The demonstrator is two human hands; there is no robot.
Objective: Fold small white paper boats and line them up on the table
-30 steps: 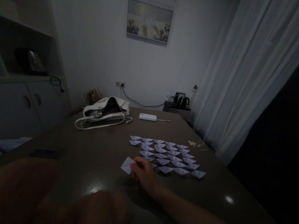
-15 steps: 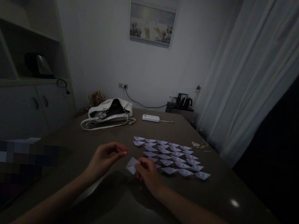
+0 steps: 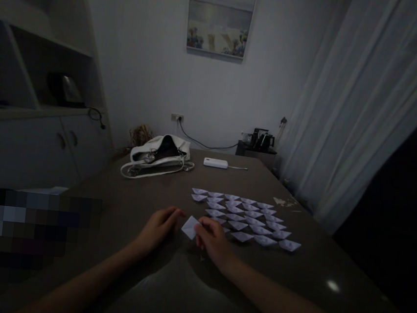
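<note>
Between thumb and fingers, my right hand pinches a small folded piece of white paper, diamond-shaped with a crease across it. My left hand is just to the left of the paper, its fingers curled and drawn together, holding nothing that I can see; a narrow gap shows between its fingertips and the paper. Beyond and to the right of my right hand, folded white paper boats stand in several rows on the dark table. My right hand hides part of the nearest rows.
A white handbag lies at the back left of the table. A white power bank with a short cable lies at the back. Flaky marks show near the right edge. A white curtain hangs at the right.
My left hand has come closer to the folded paper, and its thumb and fingers have drawn together. My right hand still holds the paper. The whole view has shifted slightly.
</note>
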